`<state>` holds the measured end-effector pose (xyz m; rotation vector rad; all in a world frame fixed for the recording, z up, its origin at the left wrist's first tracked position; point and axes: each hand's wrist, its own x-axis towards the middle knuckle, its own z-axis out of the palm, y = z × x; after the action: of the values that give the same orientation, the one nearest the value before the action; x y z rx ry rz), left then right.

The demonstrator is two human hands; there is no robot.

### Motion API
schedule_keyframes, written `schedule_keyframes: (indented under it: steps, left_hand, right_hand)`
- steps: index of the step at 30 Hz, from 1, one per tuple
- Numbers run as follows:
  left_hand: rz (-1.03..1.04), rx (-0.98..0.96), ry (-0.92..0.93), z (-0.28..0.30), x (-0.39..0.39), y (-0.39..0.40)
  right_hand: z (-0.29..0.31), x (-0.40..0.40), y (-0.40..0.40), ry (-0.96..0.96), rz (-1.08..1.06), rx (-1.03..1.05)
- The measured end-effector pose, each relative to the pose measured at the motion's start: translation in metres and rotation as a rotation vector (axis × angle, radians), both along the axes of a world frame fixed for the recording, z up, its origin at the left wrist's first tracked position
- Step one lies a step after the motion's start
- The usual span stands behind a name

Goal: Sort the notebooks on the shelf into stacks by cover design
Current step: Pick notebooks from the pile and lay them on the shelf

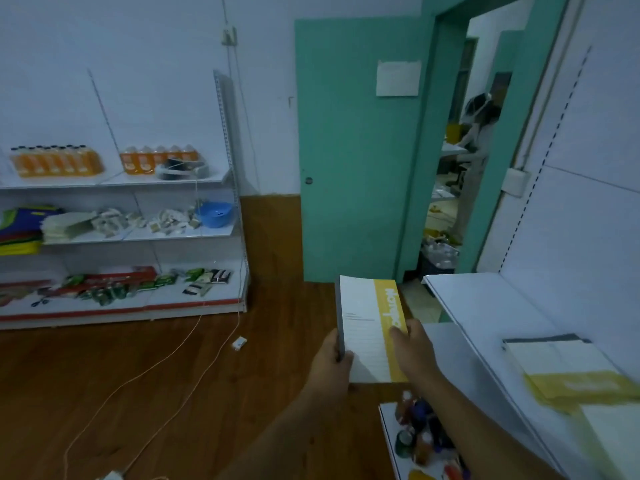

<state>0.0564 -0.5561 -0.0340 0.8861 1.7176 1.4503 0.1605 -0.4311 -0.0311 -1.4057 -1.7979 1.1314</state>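
Head view: I've got a white-and-yellow notebook (370,327) held out over the floor, left hand (330,358) gripping its spine edge and right hand (412,344) pinching the yellow side. More notebooks (568,372) sit stacked on the white shelf (485,306) to my right.

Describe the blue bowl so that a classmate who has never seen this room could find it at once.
Look at the white shelf unit against the left wall, left of the green door. On its middle shelf, at the far right end, sits the blue bowl. It is the only round blue thing there; its neighbours are small pale packets.
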Motion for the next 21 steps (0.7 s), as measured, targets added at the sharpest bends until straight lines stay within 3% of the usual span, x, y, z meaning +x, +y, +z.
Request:
schedule_keyframes:
  steps: [7, 21]
  left_hand:
    - [-0.115, -0.006, 0.046, 0.012, -0.005, 0.127]
    - [-0.644, -0.071, 0.169, -0.038, 0.131, 0.330]
  right_hand:
    - [0.013, 0.014, 0.103, -0.022, -0.151, 0.052]
    - [-0.023, 0.205, 0.189, -0.299, -0.739, -0.097]
